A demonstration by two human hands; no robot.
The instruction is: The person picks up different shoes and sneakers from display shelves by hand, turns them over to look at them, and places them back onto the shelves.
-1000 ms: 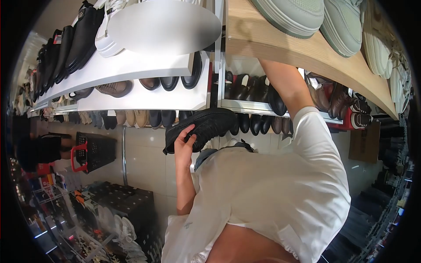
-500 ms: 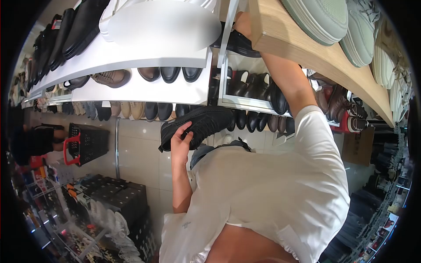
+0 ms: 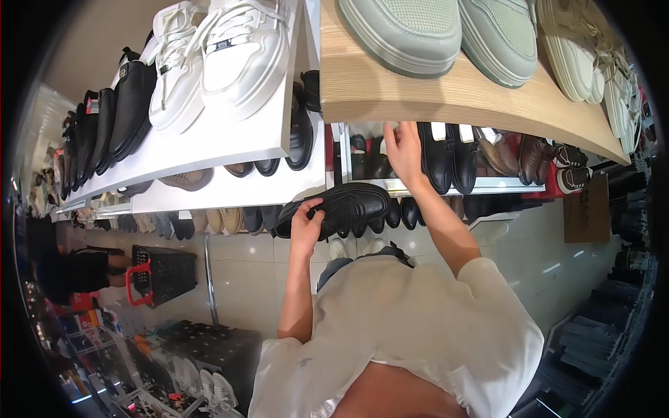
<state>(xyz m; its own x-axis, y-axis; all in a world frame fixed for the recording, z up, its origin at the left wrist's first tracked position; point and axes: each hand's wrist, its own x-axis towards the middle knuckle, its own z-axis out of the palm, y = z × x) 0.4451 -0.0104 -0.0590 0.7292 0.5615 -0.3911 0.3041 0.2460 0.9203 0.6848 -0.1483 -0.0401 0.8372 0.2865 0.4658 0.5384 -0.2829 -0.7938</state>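
Note:
A black lace-up shoe (image 3: pixel 355 209) is held in my left hand (image 3: pixel 306 221), whose fingers grip it at the opening. The shoe lies sideways, in front of the lower shelves. My right hand (image 3: pixel 405 155) is raised under the wooden shelf (image 3: pixel 418 97), beside a pair of black shoes (image 3: pixel 437 157). Its fingers are apart and hold nothing that shows. White sneakers (image 3: pixel 244 63) stand on the white shelf (image 3: pixel 230 150) to the upper left.
Pale green sneakers (image 3: pixel 411 35) stand on the wooden shelf. More shoes line the lower racks. A black basket with a red handle (image 3: pixel 164 275) and a person in dark clothes (image 3: pixel 77 275) are at the left. A cardboard box (image 3: pixel 587 212) stands at the right.
My right arm has come down from behind the wooden shelf's corner to in front of the lower rack. The view has shifted, and the black shoe in my left hand lies more level.

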